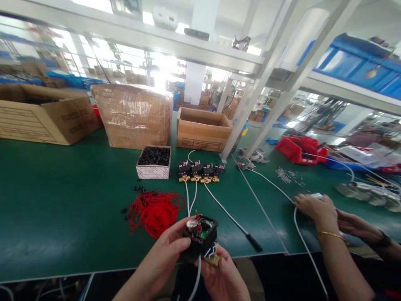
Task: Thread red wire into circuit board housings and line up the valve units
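Between my hands is a motorized valve (203,234) with its black housing uncovered, showing a green circuit board, a round silver motor and red wires. My left hand (169,246) grips the housing from the left, thumb along its side. Low on the right, my right hand (224,271) is closed around the brass body (213,261). A grey cable (198,278) hangs down from the housing. Beyond my hands stands a row of several similar valves (200,170) with black housings and brass bodies. A tangle of red cord rings (158,213) lies to the left.
A small box of black parts (154,162) stands behind the red rings. Cardboard boxes (134,117) line the back. A screwdriver-like black handle (253,242) lies at right. A co-worker's hands (319,213) handle a white cable at right. Metal posts (250,96) rise from the green table (62,209).
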`<state>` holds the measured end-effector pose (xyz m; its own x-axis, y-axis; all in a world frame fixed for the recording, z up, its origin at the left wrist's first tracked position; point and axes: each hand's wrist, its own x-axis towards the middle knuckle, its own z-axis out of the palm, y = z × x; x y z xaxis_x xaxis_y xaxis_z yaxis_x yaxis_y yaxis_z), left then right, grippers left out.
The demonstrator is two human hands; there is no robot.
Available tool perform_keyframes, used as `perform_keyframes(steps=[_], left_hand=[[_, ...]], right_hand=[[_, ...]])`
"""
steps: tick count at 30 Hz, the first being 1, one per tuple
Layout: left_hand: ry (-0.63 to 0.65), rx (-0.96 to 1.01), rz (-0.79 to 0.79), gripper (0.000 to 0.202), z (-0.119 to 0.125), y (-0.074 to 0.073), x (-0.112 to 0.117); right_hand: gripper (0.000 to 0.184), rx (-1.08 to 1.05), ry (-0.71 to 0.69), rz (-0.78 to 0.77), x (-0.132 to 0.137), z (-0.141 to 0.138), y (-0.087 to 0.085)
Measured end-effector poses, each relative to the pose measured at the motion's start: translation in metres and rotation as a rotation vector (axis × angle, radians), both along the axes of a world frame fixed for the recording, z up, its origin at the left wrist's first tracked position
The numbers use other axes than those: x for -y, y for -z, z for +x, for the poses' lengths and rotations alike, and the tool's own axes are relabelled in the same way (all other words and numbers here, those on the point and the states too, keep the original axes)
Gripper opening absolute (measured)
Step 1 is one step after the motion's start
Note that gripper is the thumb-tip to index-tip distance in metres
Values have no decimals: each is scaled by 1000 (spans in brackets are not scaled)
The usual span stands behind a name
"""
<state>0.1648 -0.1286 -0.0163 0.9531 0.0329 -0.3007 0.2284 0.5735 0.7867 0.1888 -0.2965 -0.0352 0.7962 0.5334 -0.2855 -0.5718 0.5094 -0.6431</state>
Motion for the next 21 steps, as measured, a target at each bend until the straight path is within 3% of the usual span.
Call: perform_keyframes(steps=[4, 9, 14, 18, 21], left_hand=[[-58, 52, 157, 58, 1, 7, -2], [-93, 112, 382, 56, -6, 7, -9], [-229, 144, 774, 49, -27, 21, -39], [-370, 187, 1018, 42, -47, 46, -74], [-442, 192, 1133, 36, -60, 65, -95]], right_hand=[[43, 16, 155, 24, 0, 6, 0], [51, 188, 393, -158, 5, 28, 21], [57, 429, 582, -493, 21, 82, 27], [72, 539, 696, -695, 24, 138, 30], [70, 585, 708, -802, 21, 181, 37]])
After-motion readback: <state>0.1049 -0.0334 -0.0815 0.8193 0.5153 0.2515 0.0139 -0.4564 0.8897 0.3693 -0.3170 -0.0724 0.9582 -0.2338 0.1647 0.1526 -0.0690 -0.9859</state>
